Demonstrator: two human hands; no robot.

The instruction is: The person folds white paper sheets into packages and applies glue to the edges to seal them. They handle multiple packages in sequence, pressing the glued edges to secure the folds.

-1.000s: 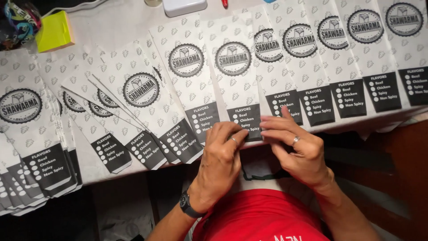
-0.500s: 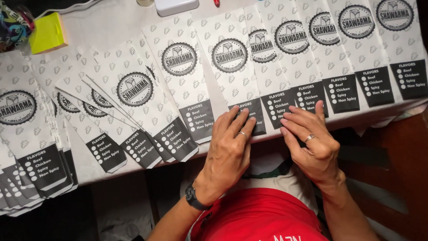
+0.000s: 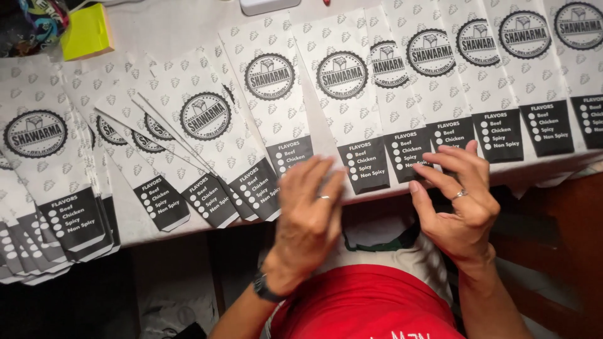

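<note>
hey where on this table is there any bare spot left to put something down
Bare white tabletop shows only along the far edge, between the yellow sticky-note pad and the white object at the top. Everything nearer is crowded with overlapping printed paper bags, right to the near edge where the left hand and right hand rest.

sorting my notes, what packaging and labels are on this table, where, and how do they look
Paper sleeve bags: overlapping row across the table, long, white with grey pattern.
Round emblems: upper part of each bag, black and white.
Black label panels: bottom ends, white dots.
Sticky note pad: top left, yellow-green.
</note>
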